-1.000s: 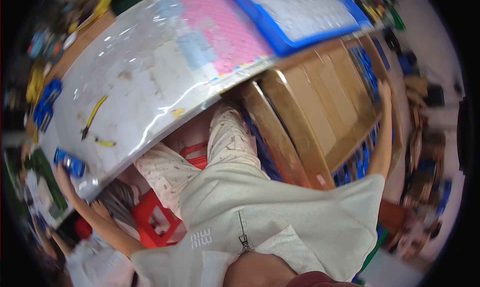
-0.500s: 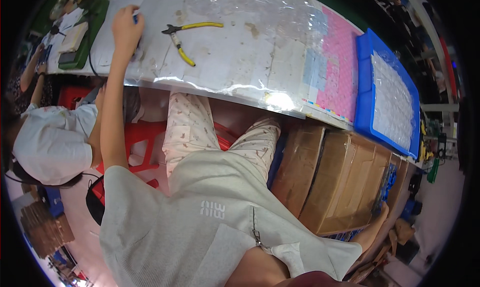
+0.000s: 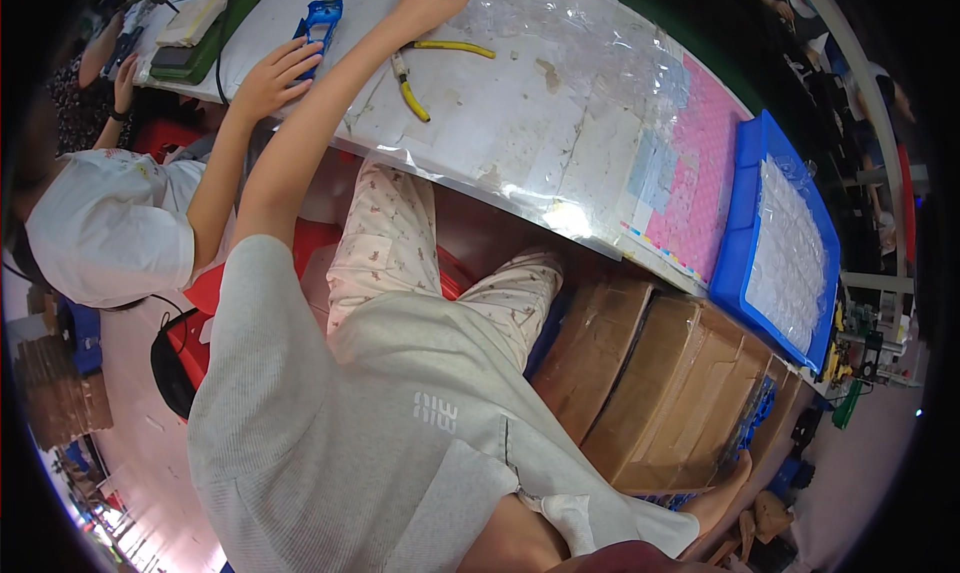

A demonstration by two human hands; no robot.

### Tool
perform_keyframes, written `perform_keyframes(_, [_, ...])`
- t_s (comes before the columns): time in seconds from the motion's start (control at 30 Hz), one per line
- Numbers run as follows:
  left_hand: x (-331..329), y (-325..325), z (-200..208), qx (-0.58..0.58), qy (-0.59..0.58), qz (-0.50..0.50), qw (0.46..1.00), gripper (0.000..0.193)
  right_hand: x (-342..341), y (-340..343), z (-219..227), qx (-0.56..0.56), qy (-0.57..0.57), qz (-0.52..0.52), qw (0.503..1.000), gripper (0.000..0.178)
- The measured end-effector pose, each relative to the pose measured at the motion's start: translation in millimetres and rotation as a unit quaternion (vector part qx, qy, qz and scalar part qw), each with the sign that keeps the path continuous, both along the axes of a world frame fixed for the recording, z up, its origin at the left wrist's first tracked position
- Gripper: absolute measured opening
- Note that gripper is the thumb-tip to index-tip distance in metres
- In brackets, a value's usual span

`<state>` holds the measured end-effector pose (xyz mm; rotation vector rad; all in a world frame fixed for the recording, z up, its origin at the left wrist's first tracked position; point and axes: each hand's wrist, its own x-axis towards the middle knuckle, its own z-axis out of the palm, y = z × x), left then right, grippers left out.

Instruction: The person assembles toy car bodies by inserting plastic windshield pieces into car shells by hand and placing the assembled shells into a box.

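Note:
My left hand [image 3: 432, 0] is stretched across the worktable at the top edge, thumb and fingers apart, beside the clear plastic sheeting; I see nothing in it. Below its wrist lie cutting pliers [image 3: 415, 78] with yellow handles, spread apart. To the left, a blue plastic part [image 3: 319, 25] with an opening in it rests on the table, and a co-worker's hand [image 3: 275, 81] touches its near end. My right hand [image 3: 738, 470] hangs low at the right, by the side of a cardboard box [image 3: 680, 403] with blue pieces [image 3: 762, 413] at its edge; its fingers are hidden.
A blue tray [image 3: 735, 213] of clear plastic pieces sits at the table's right end, beside a pink sheet [image 3: 695, 158]. The co-worker in a white shirt [image 3: 115, 223] sits close on my left. A green mat [image 3: 200, 63] lies at the far left.
My left hand has left the blue part and moved right, past the pliers. The co-worker's hand has come up onto the table at that part. The whole view has shifted somewhat.

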<state>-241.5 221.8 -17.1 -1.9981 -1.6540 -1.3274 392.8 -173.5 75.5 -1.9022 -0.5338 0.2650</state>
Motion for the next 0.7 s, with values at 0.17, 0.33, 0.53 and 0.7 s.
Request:
perform_keyframes(0.17, [18, 22, 22, -0.094, -0.002, -0.016, 0.995, 0.013, 193, -96, -79, -0.239, -0.166, 0.0, 0.957, 0.035])
perform_keyframes(0.33, [11, 58, 9, -0.003, -0.085, -0.023, 0.996, 0.013, 414, 37, -88, -0.466, -0.334, -0.017, 0.819, 0.034])
perform_keyframes(0.53, [29, -5, 78, 0.233, 0.205, 0.141, 0.94, 0.014, 367, 44, -97, -0.4, -0.626, -0.036, 0.668, 0.045])
perform_keyframes(0.7, [64, -44, 79, 0.179, -0.006, 0.031, 0.983, 0.014, 350, 51, -32, -0.186, -0.74, -0.097, 0.64, 0.048])
